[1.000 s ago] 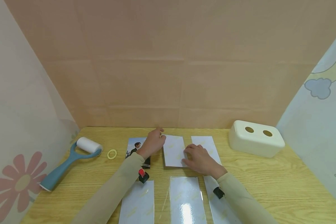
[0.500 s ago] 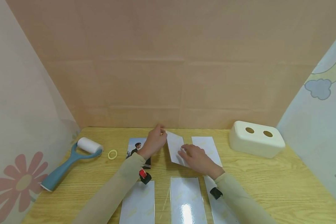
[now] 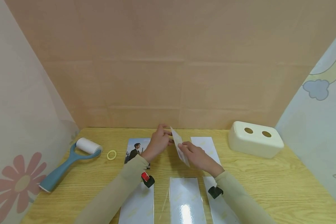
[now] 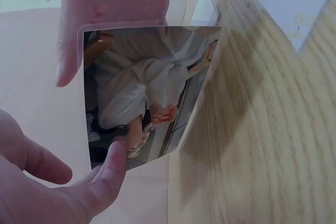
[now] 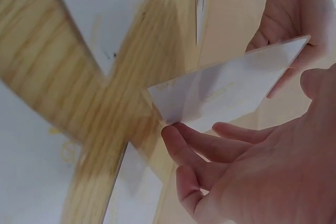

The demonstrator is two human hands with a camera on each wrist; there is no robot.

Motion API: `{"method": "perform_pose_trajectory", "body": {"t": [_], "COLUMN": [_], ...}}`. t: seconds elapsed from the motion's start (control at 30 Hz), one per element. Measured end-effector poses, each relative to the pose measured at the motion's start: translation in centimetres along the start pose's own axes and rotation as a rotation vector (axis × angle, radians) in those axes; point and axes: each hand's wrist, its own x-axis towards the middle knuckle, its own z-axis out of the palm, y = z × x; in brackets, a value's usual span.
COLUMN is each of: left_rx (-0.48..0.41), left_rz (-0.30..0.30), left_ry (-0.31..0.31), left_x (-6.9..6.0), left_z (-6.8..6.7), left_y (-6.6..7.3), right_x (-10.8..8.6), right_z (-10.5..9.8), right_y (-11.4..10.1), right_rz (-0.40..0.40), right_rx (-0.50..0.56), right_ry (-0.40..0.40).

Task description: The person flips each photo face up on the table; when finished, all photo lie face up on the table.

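A glossy photo (image 3: 178, 144) stands tilted on edge above the table, its white back facing right. Its printed side (image 4: 142, 93), with pale clothing, shows in the left wrist view. My right hand (image 3: 200, 155) holds it from the white-backed side; the right wrist view shows those fingertips (image 5: 176, 129) at its lower edge. My left hand (image 3: 158, 141) touches the printed side with loosely spread fingers, a fingertip (image 4: 113, 161) lying near its corner. Left of the hands lies a face-up photo (image 3: 136, 149) of a person in a dark suit, partly covered by the left wrist.
Face-down photos lie around the hands: one (image 3: 204, 144) behind the right hand, others nearer, including a middle one (image 3: 186, 196) with glare. A blue-handled lint roller (image 3: 70, 161) and yellow ring (image 3: 111, 155) are at left. A cream box (image 3: 256, 140) with two holes stands right.
The photo between the hands was almost flat; its left side has been lifted and it now stands nearly on edge. My left fingers have shifted from its far corner onto its printed side.
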Motion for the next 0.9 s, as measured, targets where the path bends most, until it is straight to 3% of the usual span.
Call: {"method": "perform_pose_trajectory", "body": {"t": [0.33, 0.63, 0.9], "left_rx": [-0.078, -0.144, -0.116], "left_rz": [-0.017, -0.057, -0.066], "left_ry": [-0.041, -0.066, -0.085], "left_x": [0.0, -0.3, -0.6], "left_z": [0.7, 1.0, 1.0], "left_y": [-0.6, -1.0, -1.0], "right_x": [0.1, 0.1, 0.2], "right_z": [-0.4, -0.6, -0.8], "right_y": [0.0, 0.0, -0.1], "right_rz": [0.027, 0.029, -0.019], "right_rx": [0.006, 0.079, 0.166], "right_ry": [-0.007, -0.023, 0.011]}}
